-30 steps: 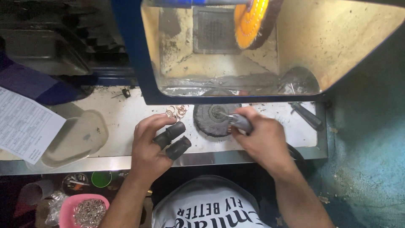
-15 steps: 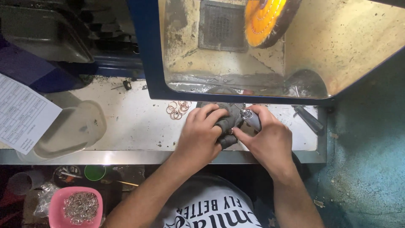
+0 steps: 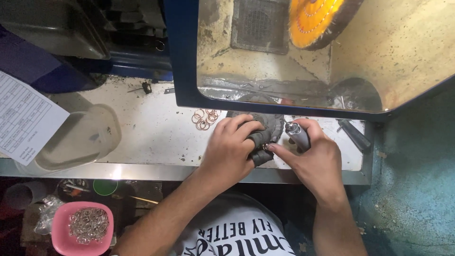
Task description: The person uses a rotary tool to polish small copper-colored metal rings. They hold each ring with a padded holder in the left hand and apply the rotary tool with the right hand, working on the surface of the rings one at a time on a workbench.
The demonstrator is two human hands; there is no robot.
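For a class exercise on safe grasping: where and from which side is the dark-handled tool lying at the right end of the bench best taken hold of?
Grip the dark-handled tool around the middle of its handle, coming from above with the right hand, the nearer one. It lies flat and slantwise on the white bench, apart from other things, so its long sides are free for fingers to close across. Its far end is hidden under the blue frame.

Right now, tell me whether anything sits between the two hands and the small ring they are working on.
Nothing visible does. The left hand, its fingers in dark covers, and the right hand meet directly at the small ring. The right hand also holds a grey tool. The loose copper rings lie off to the side.
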